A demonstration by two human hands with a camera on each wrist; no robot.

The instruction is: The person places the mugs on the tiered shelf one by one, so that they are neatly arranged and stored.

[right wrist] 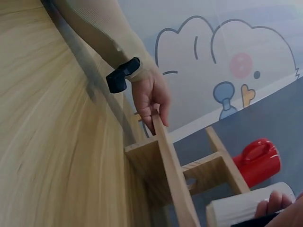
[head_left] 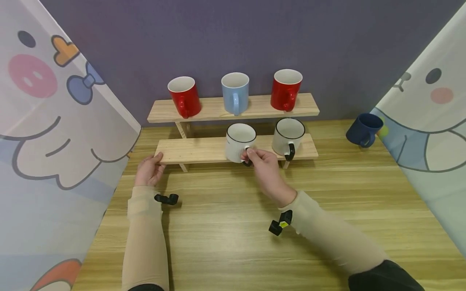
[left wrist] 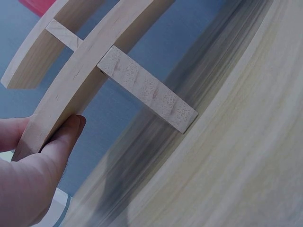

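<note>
My left hand (head_left: 148, 169) pinches the left end of the lower wooden shelf (head_left: 196, 150); in the left wrist view the thumb and fingers (left wrist: 61, 142) lie on either face of the board (left wrist: 71, 85). With my right hand (head_left: 267, 173) I pinch the black handle of a white mug (head_left: 238, 143), upright at the middle of the lower shelf. Part of that mug (right wrist: 246, 205) and my right fingers show low in the right wrist view. Another white mug (head_left: 287, 137) stands to its right, black handle facing front.
The upper shelf (head_left: 211, 106) holds a red mug (head_left: 186, 101), a light blue mug (head_left: 235, 95) and another red mug (head_left: 285, 93). A dark blue mug (head_left: 360, 129) is on the wooden table (head_left: 218, 226) at the right. Printed cartoon panels flank the table; a dark wall stands behind.
</note>
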